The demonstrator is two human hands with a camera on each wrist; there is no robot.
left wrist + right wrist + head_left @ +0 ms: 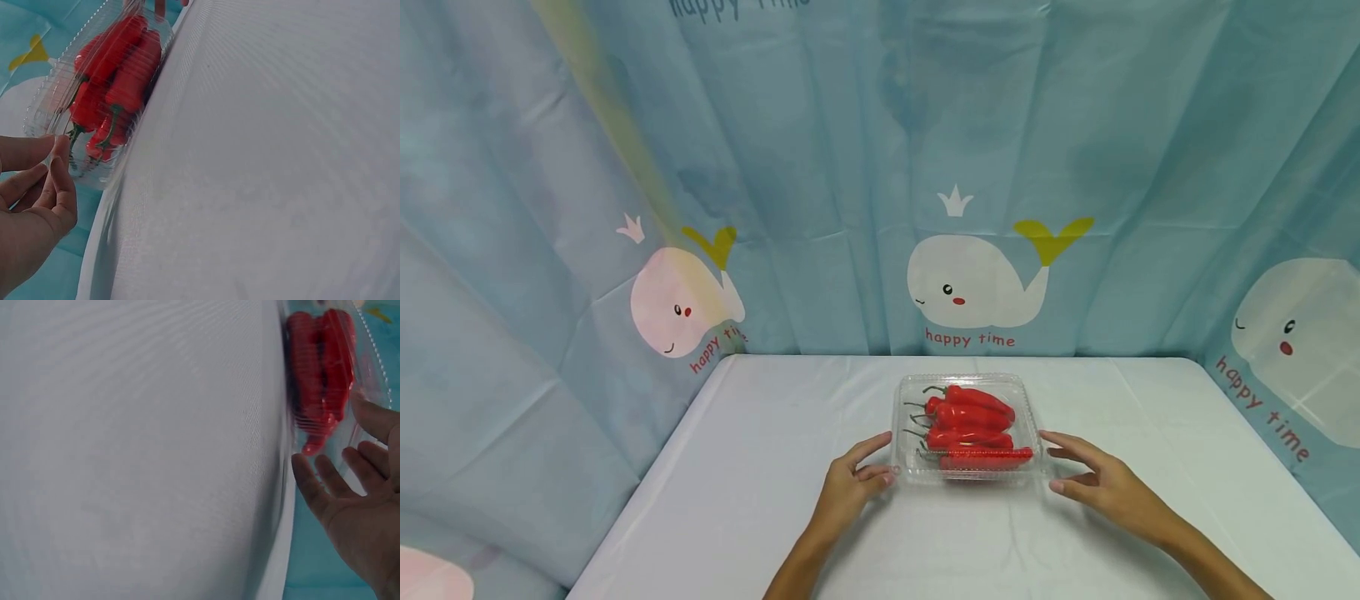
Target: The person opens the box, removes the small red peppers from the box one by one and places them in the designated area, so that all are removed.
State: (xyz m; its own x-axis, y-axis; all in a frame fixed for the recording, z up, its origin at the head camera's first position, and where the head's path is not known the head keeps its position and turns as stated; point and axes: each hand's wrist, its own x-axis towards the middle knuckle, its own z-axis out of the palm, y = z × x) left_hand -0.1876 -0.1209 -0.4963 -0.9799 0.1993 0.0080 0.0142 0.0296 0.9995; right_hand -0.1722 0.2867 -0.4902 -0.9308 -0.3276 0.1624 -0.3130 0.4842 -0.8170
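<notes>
Plainly, from the head view, we see a clear box (906,392) of red peppers (970,437) on the white table (760,467), between our left hand (847,487) and right hand (1108,492). At the left wrist, our thumb and finger narrowly pinch the box's edge. At the right wrist, our fingers spread wide beside the box; firm contact we cannot tell.

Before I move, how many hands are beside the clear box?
2: the left hand at the left side of the clear box, the right hand at its right side.
</notes>
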